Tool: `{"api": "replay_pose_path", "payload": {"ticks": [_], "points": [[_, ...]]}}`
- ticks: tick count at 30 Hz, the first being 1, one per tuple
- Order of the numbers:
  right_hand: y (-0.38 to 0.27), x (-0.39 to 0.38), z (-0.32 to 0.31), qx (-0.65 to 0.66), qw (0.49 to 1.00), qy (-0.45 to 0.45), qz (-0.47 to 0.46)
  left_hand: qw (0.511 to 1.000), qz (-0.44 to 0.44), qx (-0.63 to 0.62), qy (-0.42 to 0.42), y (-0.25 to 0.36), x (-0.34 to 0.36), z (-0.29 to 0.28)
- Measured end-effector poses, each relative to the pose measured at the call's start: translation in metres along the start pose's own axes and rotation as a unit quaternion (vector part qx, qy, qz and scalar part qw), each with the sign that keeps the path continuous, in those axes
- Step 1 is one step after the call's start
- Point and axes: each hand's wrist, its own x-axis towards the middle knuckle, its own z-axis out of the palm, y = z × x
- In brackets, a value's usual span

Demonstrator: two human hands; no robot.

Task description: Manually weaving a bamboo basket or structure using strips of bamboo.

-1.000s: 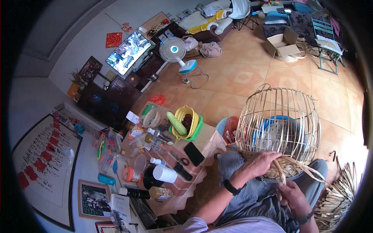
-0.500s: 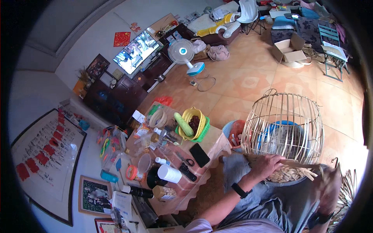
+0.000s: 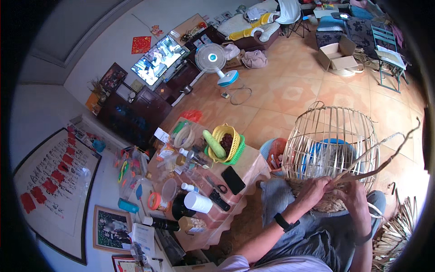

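On my lap lies a wicker basket (image 3: 330, 206) with a woven near end and bare ribs that arch away from me. My left hand (image 3: 316, 189) is closed over its woven edge, gripping long brown dried plant strips (image 3: 377, 170). Two of their ends stick up past the basket to the right. Close beside it, my right hand (image 3: 355, 199) has its fingers pinched at the strips where they meet the weave. Exactly what its fingertips hold is partly hidden. A pale strip end curves out near my right wrist.
At my left a low table (image 3: 247, 177) carries a phone (image 3: 233, 181), scissors, bottles, jars and a yellow basket (image 3: 232, 133) with a green gourd. Blue basins (image 3: 337, 143) sit beyond the ribs. Loose dried strips (image 3: 401, 231) pile at my right. A fan (image 3: 211, 59) stands farther off.
My right hand has come in from the far right, where it was blurred, to beside my left hand. The strips, earlier lying across the basket, now rise toward the upper right.
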Motion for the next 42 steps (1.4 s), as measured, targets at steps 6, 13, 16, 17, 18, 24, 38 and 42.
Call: {"api": "replay_pose_path", "payload": {"ticks": [6,13,16,17,18,24,38,42], "points": [[0.009,0.035,0.027,0.263,0.965,-0.014,0.009,0.999,0.032,0.028,-0.01,-0.006,0.004,0.001],[0.046,0.043,0.012,0.424,0.891,0.067,0.146,0.995,0.007,0.088,-0.038,-0.005,-0.009,0.013],[0.042,0.045,0.012,0.396,0.904,0.071,0.146,0.981,0.099,0.168,0.018,-0.001,-0.025,0.026],[0.039,0.047,0.013,0.39,0.91,0.054,0.13,0.961,0.123,0.245,0.046,0.003,-0.029,0.031],[0.035,0.048,0.013,0.388,0.914,0.041,0.109,0.933,0.147,0.32,0.073,0.005,-0.029,0.035],[0.006,0.051,0.004,0.211,0.976,-0.058,-0.008,0.842,0.072,0.535,-0.018,0.012,-0.022,0.05],[0.007,0.035,0.014,-0.237,0.955,0.046,-0.173,0.914,0.079,0.398,-0.017,-0.008,-0.015,0.052],[0.008,0.034,0.026,-0.366,0.919,0.038,-0.139,0.951,0.098,0.293,-0.013,-0.022,-0.015,0.051]]}}
